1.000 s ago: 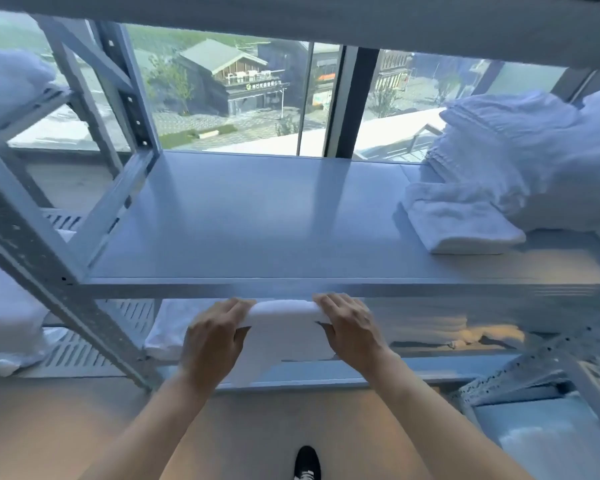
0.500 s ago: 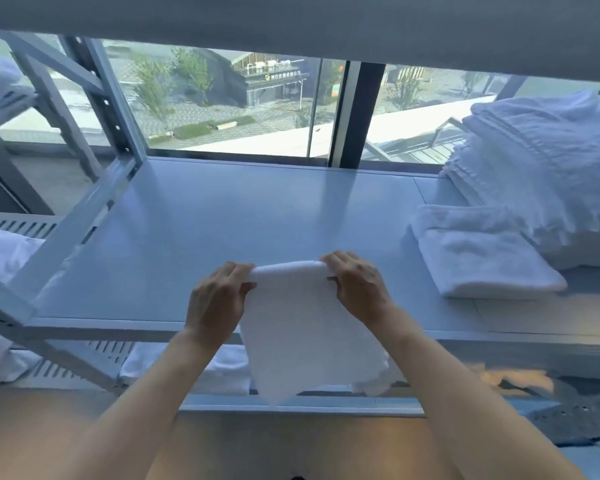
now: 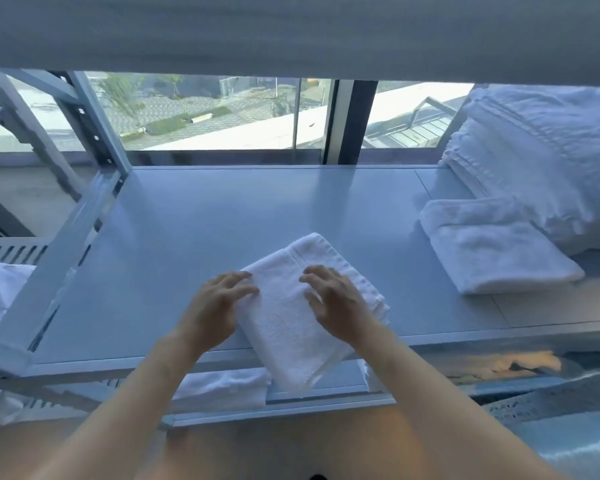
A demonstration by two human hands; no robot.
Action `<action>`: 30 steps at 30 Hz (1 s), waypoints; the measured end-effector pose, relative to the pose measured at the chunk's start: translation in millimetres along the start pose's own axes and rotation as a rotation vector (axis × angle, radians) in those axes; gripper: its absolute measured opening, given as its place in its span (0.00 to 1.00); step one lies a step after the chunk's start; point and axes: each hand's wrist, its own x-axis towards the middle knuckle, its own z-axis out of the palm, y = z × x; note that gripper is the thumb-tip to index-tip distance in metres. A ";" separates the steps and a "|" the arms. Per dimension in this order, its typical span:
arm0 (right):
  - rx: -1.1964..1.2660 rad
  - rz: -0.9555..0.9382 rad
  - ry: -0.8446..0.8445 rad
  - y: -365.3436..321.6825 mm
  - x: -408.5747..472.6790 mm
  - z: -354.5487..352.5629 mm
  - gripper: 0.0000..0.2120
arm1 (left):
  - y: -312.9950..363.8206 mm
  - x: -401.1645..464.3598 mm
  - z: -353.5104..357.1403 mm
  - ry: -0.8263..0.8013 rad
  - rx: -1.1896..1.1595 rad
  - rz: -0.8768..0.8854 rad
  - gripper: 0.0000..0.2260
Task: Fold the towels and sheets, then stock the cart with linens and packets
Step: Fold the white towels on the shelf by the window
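Resting on one folded white towel, your left hand and right hand lie with fingers spread and loose, each grip wide, holding nothing. That towel sits at the shelf's near edge, its near end hanging over the lip. Toward the right edge lies a second folded towel, apart from the first. At the far right corner stands one stack of linens, touching that second towel.
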 end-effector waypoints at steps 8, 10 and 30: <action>-0.225 0.140 -0.145 -78.2 -29.9 37.6 0.39 | -9.9 -5.5 4.8 -0.090 0.049 0.011 0.22; -0.289 0.190 -0.118 -87.3 -32.0 42.8 0.37 | -0.1 -14.9 7.4 -0.089 0.110 0.052 0.21; -0.318 0.351 0.002 -73.8 -76.8 41.3 0.36 | -18.4 -38.7 12.5 -0.087 0.139 0.341 0.33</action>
